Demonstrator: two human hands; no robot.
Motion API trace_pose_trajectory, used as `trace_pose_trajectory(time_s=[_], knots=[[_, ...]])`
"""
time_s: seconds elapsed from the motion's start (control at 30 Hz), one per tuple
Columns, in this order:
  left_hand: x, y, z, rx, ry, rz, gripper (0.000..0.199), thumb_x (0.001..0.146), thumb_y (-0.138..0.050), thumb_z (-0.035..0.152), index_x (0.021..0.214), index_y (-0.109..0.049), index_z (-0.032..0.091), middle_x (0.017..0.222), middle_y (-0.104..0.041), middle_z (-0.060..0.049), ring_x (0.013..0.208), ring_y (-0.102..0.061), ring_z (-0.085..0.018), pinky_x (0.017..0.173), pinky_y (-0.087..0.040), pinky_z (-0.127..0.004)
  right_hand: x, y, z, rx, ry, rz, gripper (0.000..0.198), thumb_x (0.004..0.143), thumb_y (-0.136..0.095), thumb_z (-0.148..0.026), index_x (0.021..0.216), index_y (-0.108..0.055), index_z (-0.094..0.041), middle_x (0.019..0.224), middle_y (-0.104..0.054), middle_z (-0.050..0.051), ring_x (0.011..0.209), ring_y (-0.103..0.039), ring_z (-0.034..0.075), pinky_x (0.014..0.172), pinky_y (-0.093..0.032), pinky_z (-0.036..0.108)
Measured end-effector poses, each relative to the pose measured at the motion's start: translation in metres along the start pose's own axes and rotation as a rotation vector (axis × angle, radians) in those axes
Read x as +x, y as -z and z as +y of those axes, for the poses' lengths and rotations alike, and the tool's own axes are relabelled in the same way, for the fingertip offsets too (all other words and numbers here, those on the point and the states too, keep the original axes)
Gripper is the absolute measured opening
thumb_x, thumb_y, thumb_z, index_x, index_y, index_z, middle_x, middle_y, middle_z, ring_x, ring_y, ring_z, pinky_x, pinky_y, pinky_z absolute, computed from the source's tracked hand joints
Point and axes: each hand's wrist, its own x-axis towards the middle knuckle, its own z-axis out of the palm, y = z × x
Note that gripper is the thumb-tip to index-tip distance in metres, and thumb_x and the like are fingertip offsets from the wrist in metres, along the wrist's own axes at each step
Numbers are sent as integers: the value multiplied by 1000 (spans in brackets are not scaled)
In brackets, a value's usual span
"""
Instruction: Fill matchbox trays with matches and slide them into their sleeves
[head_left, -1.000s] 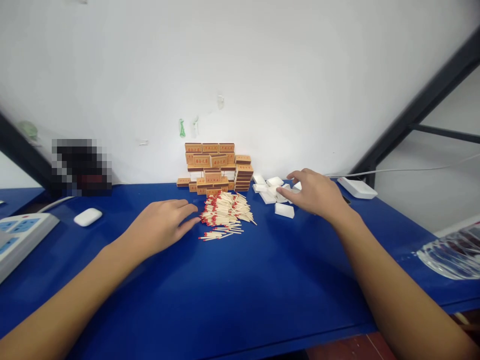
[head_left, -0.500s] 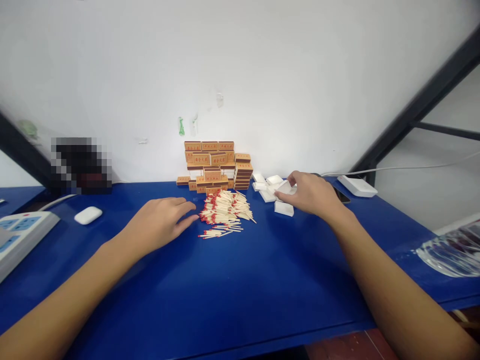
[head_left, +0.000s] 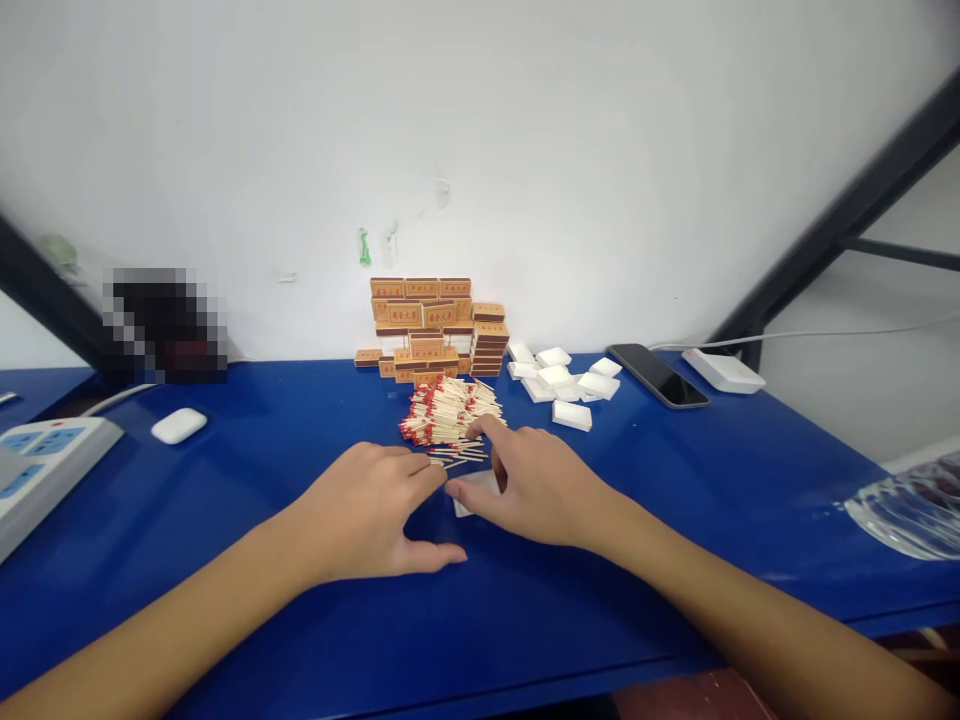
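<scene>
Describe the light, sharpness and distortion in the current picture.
Head view: soft light on the wall; head view: matches look fairly distinct, but lettering on the matchboxes is small and soft; head view: clear plastic at the right edge looks smeared and stretched; head view: a coarse pixelated block covers something dark at left.

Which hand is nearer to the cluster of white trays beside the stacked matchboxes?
Right. The right hand is in front of the white tray cluster, slightly left; the left hand lies much farther left.
</scene>
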Motion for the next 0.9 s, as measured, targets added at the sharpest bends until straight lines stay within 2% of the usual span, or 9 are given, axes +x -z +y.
trace_pose_trajectory(time_s=[0.1,0.2,0.33,0.43,0.53,0.7,0.8,0.9], knots=[[-1,0,-2,-3,32,-15,55,87,-70,67,108,-74,16,90,-78,-5,80,-75,-29,67,-53,-40,3,1,9,103,-6,0,41,97,-61,-54,117,-61,-19,72,-71,2,65,-62,20,59,-31,30],[-1,-3,-3,0,87,-1,62,87,-69,69,119,-72,17,95,-79,-7,82,-75,-29,69,-52,-39,8,6,20,139,19,32,20,102,-57,-39,102,-67,-22,73,-71,0,64,-60,16,60,-32,29],[1,-11,-3,-67,175,9,59,91,-68,60,136,-66,22,92,-79,-5,73,-73,-24,64,-47,-33,16,10,36,94,119,86,2,95,-66,-21,95,-68,-20,86,-70,2,75,-61,16,66,-38,28],[3,-15,-4,-130,197,-1,49,92,-69,55,130,-70,24,85,-76,-2,68,-69,-21,62,-43,-31,20,5,42,90,191,60,8,91,-73,-24,95,-68,-19,92,-69,3,80,-60,16,68,-40,28],[4,-15,-6,-179,211,-23,38,91,-69,52,117,-74,25,77,-72,0,64,-65,-19,60,-40,-30,22,-1,44,108,180,26,11,91,-75,-28,96,-68,-20,93,-67,2,77,-58,15,67,-39,28],[4,-7,-6,-208,225,-87,30,88,-72,51,103,-74,25,73,-67,2,63,-61,-18,60,-37,-29,22,-2,42,150,179,7,6,93,-73,-23,89,-69,-20,90,-66,2,79,-60,15,68,-41,27],[5,-3,-8,-205,221,-115,30,87,-73,52,100,-74,25,71,-66,2,63,-60,-18,60,-36,-29,22,-2,43,168,170,-14,10,95,-71,-21,85,-68,-19,88,-66,2,76,-58,14,67,-41,27],[6,-1,-9,-190,243,-117,41,86,-72,58,107,-73,23,73,-66,1,63,-61,-19,59,-37,-29,23,-3,44,163,165,-25,14,97,-69,-23,83,-65,-19,88,-65,2,74,-57,13,65,-39,27]])
